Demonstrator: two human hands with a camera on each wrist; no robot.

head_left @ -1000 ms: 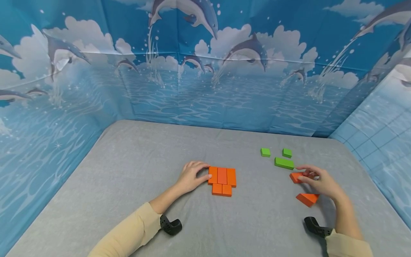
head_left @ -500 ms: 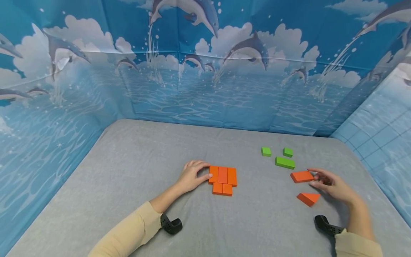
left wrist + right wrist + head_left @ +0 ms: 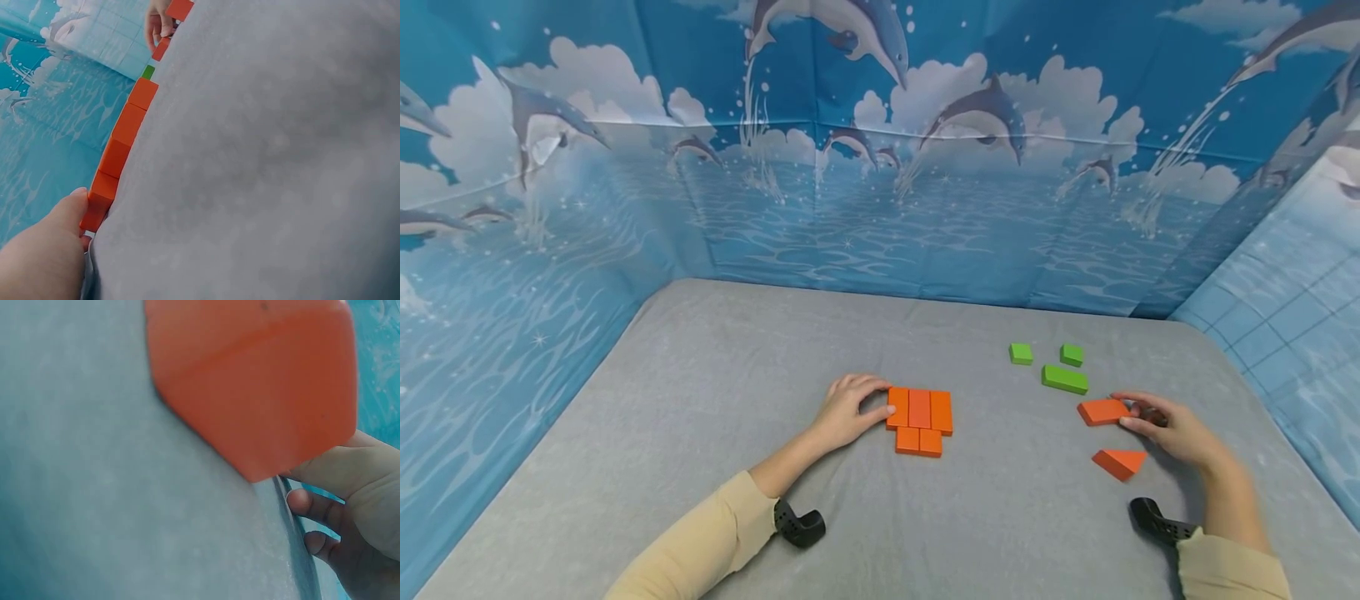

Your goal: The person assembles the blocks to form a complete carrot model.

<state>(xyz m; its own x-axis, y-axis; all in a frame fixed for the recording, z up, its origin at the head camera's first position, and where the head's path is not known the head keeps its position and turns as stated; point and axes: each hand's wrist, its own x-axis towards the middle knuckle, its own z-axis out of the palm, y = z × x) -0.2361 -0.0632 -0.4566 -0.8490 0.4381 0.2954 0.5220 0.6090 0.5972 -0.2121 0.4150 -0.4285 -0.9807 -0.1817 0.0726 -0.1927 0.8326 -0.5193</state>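
Several orange blocks lie fitted together mid-table, three upright oblongs (image 3: 919, 408) above two smaller blocks (image 3: 918, 442). My left hand (image 3: 844, 414) is at the group's left end, thumb and index finger holding the leftmost orange block (image 3: 897, 400). In the left wrist view that thumb (image 3: 74, 203) meets the block's edge. On the right, my right hand (image 3: 1176, 429) pinches the right end of a separate orange block (image 3: 1099, 412) between thumb and index finger. Nearer lies an orange triangular block (image 3: 1122, 462); it looms large in the right wrist view (image 3: 256, 381), hiding the pinched block there.
Behind the right hand lie a long green block (image 3: 1064, 380) and two small green blocks, one on the left (image 3: 1020, 353) and one on the right (image 3: 1072, 355). Grey cloth (image 3: 737, 358) covers the table. A dolphin-printed curtain (image 3: 850, 225) stands around its back and sides.
My right hand has shifted right from over the separate orange block to its right end, then slightly back left against it. The left hand and the fitted blocks have stayed in place.
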